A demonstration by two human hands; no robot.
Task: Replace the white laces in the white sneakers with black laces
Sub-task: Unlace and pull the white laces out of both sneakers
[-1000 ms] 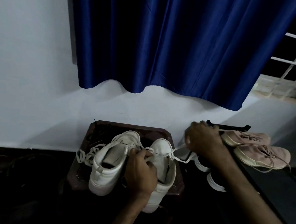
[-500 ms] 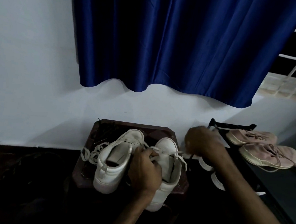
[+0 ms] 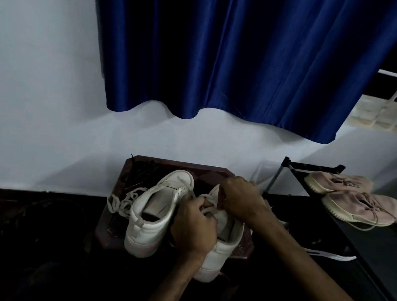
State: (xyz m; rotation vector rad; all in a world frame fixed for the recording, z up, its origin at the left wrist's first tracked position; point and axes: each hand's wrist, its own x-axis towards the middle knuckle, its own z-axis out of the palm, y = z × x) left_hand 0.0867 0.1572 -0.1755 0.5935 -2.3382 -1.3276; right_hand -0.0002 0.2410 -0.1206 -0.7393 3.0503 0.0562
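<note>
Two white sneakers stand heels toward me on a dark brown stool (image 3: 217, 170). The left sneaker (image 3: 155, 214) has no lace in it; a loose white lace (image 3: 121, 200) lies heaped beside it on the stool. My left hand (image 3: 194, 225) grips the right sneaker (image 3: 219, 249) at its tongue and pinches its white lace. My right hand (image 3: 241, 197) is curled over the front of the same sneaker, fingers on the lace. A dark tangle that looks like black laces (image 3: 139, 171) lies at the stool's back left corner.
A black shoe rack (image 3: 312, 166) stands to the right with a pair of pink sneakers (image 3: 357, 204) on top and a black shoe with a white sole (image 3: 328, 254) lower down. A blue curtain (image 3: 238, 57) hangs on the white wall behind. The floor is dark.
My right hand has come back left from beside the shoe rack, where it had the lace pulled out, to the front of the right sneaker. My left hand has stayed on that sneaker.
</note>
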